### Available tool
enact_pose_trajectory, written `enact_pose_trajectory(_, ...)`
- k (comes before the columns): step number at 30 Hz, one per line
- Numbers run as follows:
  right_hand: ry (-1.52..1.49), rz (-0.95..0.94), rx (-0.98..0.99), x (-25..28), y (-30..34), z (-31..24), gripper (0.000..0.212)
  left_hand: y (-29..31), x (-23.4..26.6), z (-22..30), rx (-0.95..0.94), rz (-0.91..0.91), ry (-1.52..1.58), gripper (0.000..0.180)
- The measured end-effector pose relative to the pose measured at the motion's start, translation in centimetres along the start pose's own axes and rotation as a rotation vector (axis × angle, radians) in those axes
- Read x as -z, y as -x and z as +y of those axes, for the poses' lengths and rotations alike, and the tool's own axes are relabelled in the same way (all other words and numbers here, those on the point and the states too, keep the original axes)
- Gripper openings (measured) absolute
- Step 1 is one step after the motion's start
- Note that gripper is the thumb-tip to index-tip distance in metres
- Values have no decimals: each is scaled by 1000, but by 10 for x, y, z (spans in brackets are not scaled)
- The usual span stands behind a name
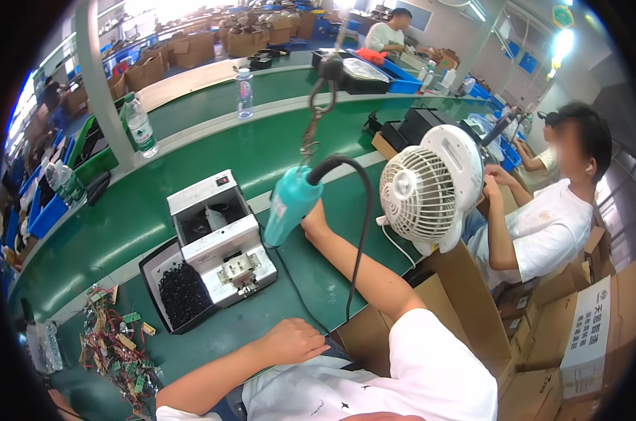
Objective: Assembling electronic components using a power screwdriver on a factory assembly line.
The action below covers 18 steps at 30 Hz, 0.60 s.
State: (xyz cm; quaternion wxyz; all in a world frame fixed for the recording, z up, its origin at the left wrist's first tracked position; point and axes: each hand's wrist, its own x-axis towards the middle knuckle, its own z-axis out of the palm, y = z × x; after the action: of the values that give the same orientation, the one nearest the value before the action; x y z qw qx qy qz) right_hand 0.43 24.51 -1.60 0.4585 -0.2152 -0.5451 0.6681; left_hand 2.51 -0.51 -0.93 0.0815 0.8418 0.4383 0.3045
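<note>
Teal power driver [290, 210] hangs from a hook [309, 144] above the bench [323, 270], long axis slanting down-left. Right hand [316, 219] nearer, partly behind it; finger state hidden, cannot tell. Left hand [298, 342] lower, well apart, fingers loosely bent, palm unseen.

Teal power tool [290, 210], green counter [216, 351]
Cream fan [420, 196], white-and-black machine [215, 247], black granules [181, 291], star-marked white shirt [437, 365]; circuit boards [125, 342] apparently green and tan, though small and blurred.
</note>
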Motion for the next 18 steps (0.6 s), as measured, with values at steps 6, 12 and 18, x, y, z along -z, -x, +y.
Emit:
enact_pose_trajectory(6, 388, -125, -102, 7, -96, 14, 25, 0, 2, -3, -1, -6, 15, 24)
enact_pose_trajectory(12, 1289, 425, 498, 99, -226, 14, 33, -11, -8, -6, -69, 27, 31, 25)
enact_pose_trajectory(18, 915, 55, -792, 137, -289, -66, 26, 4, -10, -7, -6, -17, 57, 22)
